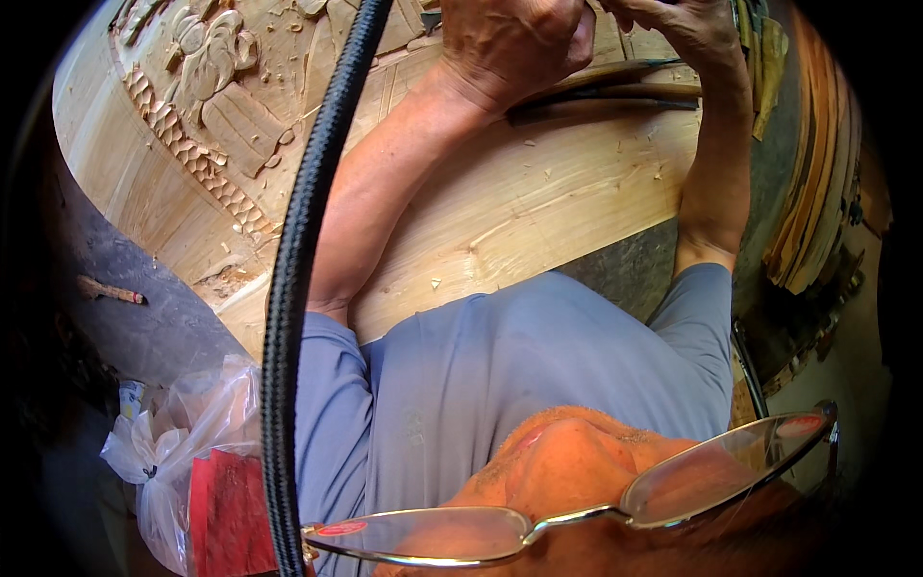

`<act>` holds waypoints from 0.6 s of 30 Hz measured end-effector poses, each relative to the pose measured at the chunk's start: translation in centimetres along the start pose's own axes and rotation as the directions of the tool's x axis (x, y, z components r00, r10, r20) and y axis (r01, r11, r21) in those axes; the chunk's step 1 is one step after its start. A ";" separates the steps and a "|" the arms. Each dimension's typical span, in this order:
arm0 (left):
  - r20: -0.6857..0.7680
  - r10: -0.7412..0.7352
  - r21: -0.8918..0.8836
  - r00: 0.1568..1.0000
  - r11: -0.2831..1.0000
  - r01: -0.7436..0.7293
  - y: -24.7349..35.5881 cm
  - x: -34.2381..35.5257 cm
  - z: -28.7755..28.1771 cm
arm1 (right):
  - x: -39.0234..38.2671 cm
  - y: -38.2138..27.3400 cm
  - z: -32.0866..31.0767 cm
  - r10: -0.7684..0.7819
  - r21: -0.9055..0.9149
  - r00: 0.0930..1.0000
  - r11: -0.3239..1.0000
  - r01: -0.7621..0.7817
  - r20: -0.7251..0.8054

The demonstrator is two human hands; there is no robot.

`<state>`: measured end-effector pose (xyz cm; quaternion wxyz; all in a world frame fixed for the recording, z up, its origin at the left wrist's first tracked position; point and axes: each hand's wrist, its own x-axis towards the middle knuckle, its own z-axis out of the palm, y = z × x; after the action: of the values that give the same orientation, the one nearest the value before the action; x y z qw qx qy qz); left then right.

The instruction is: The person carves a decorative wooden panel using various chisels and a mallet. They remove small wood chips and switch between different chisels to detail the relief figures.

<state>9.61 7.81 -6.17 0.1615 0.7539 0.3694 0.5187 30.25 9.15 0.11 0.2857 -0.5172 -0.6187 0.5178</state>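
At the top edge, my left hand (519,43) is closed in a fist above a carved wooden panel (538,207). Whatever it grips is hidden by the fingers or lies outside the picture. To its right, my right hand (687,29) is raised with its fingers curled together, partly cut off by the top edge; I cannot make out what they hold. Several slim, dark-handled tools, probably carving chisels (615,101), lie on the wood just below and between my hands. Relief carving (212,62) and a notched border (173,125) cover the panel's left part, with wood chips scattered around.
A black braided cable (293,250) crosses the left side of the view. Lower left are a knotted clear plastic bag (173,452), a red item (231,510) and a short stick (111,290). Long wooden strips (817,163) stand at the right, past the panel's edge.
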 end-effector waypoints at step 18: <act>0.050 -0.087 0.041 0.995 0.996 0.085 0.2 -0.1 -0.7 | 0.0 0.3 1.4 0.136 0.037 0.990 0.990 -0.135 -0.039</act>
<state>9.03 7.54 -5.84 0.1784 0.7535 0.4074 0.4841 29.09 8.62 -0.56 0.2716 -0.5635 -0.5672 0.5358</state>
